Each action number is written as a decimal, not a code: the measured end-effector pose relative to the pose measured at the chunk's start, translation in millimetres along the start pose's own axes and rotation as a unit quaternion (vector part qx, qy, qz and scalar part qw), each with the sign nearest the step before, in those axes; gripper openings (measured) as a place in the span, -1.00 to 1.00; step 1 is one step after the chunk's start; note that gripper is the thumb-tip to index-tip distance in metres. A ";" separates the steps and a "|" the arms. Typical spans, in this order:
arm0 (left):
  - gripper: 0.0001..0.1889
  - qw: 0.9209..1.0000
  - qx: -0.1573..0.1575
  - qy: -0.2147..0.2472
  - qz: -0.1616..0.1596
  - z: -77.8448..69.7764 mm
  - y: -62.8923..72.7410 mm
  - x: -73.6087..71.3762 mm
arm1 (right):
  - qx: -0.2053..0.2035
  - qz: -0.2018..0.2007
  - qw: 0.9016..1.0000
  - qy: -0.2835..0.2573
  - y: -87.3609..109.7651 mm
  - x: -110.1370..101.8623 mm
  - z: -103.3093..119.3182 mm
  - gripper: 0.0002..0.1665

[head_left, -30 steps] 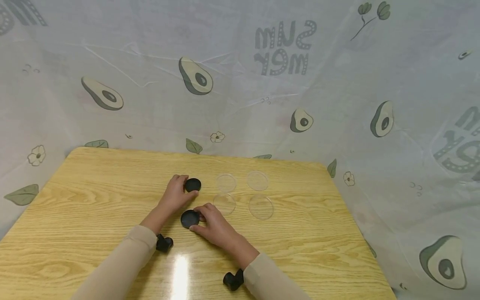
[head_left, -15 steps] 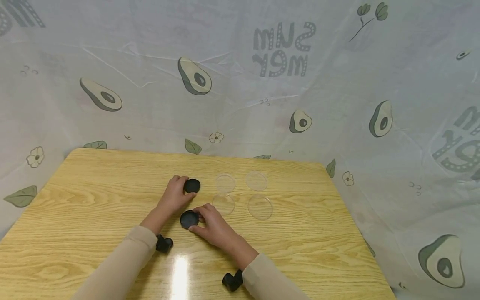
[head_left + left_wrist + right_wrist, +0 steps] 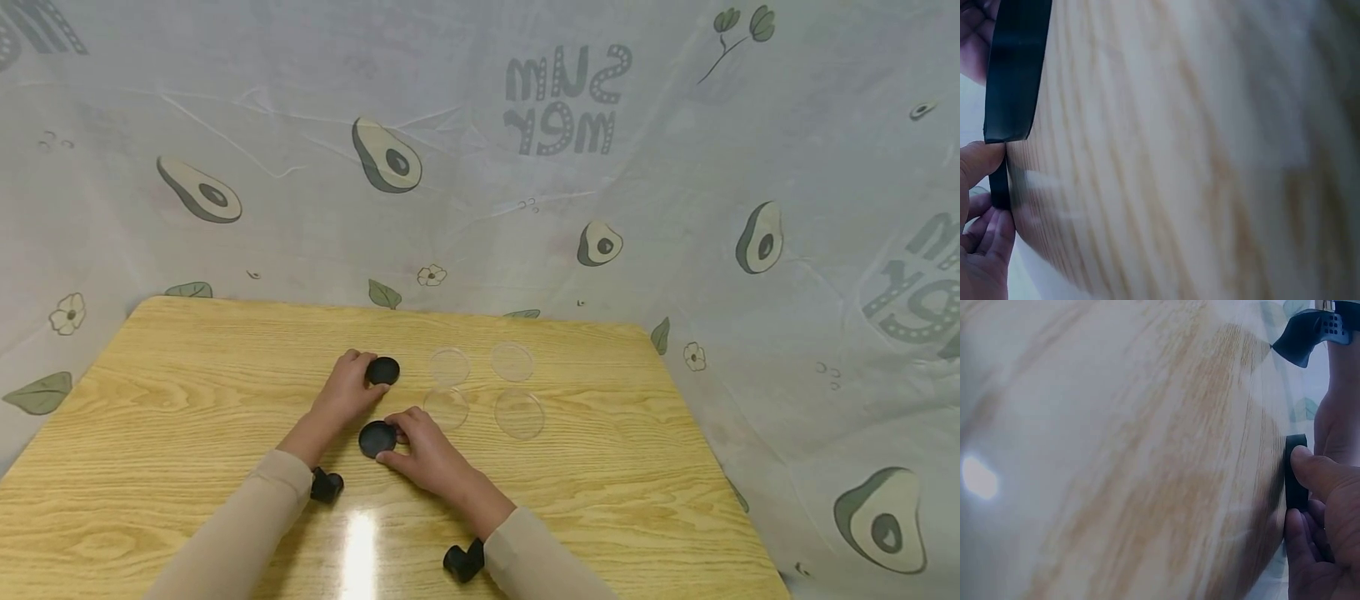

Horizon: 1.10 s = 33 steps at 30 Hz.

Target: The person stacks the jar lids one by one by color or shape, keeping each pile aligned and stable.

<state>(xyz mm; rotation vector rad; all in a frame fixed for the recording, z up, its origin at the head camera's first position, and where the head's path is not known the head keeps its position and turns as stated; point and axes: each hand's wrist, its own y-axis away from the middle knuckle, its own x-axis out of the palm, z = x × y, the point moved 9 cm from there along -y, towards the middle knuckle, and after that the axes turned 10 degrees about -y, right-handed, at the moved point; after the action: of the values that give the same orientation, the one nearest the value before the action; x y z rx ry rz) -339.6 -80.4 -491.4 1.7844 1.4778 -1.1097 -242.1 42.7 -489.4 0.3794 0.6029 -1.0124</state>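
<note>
Two round, shallow black discs with raised rims are on the wooden table, one behind the other. My left hand (image 3: 345, 390) grips the far black disc (image 3: 384, 371) from its left side, thumb on the near edge and fingers on the far edge. From the right, my right hand (image 3: 429, 452) pinches the near black disc (image 3: 377, 439) between thumb and fingers. In the left wrist view the near disc shows large and edge-on, low over the wood. The right wrist view shows the thumb (image 3: 1313, 467) on the disc's side wall.
Several clear round discs (image 3: 520, 414) lie in two rows just right of the black ones. The wooden table (image 3: 637, 467) ends at a pale curtain (image 3: 480, 208) printed with avocados. Black wrist-worn devices (image 3: 327, 485) sit below both forearms.
</note>
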 end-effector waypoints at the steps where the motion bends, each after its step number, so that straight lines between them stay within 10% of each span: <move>1: -0.41 1.000 0.001 -0.002 0.001 -0.2 -0.1 -0.2 | 0.002 0.001 1.000 0.001 -0.2 0.1 -0.3 -0.41; 33: -0.41 1.000 -0.001 -0.007 0.020 5.9 7.2 -6.5 | 0.006 -0.004 1.000 -0.006 -0.7 -1.1 0.5 -0.41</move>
<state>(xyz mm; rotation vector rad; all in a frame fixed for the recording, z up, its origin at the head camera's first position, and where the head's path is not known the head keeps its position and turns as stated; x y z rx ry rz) -334.4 -90.2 -489.3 1.7936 1.4289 -1.0985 -243.0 42.8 -488.3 0.3817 0.5890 -1.0260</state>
